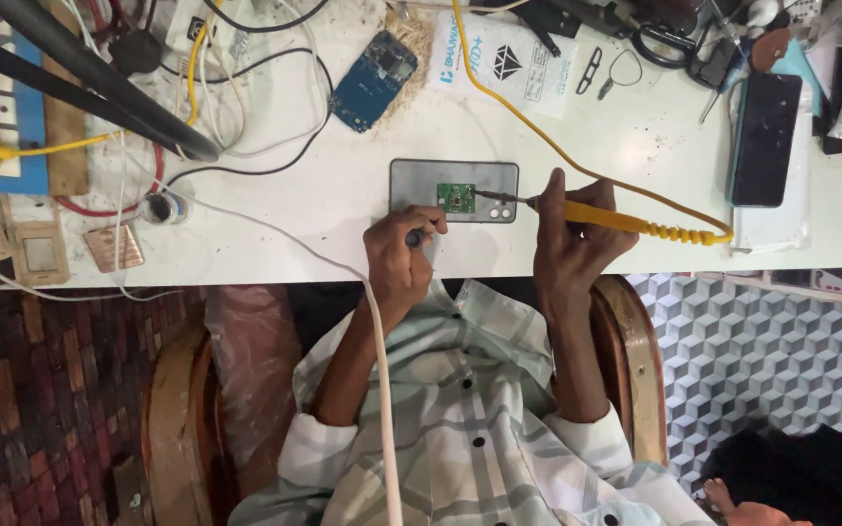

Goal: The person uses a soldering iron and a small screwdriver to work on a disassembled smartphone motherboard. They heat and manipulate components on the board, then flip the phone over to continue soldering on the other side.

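I have my right hand [569, 244] closed around the yellow soldering iron [626, 219], its tip touching the small green circuit board [456, 198]. My left hand [400, 255] is closed on a thin dark tool [413, 237] just near the board. The board rests on a grey plate [411, 185] on the white table [343, 185], just beyond both hands. I judge brief, steady contact works best, with the board kept from sliding.

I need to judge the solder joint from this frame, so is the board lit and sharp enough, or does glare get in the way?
Head view: even bright light; the white table is near washed out; the small green board is too tiny for detail; the soldering iron reads clearly; soft shadows under both hands.
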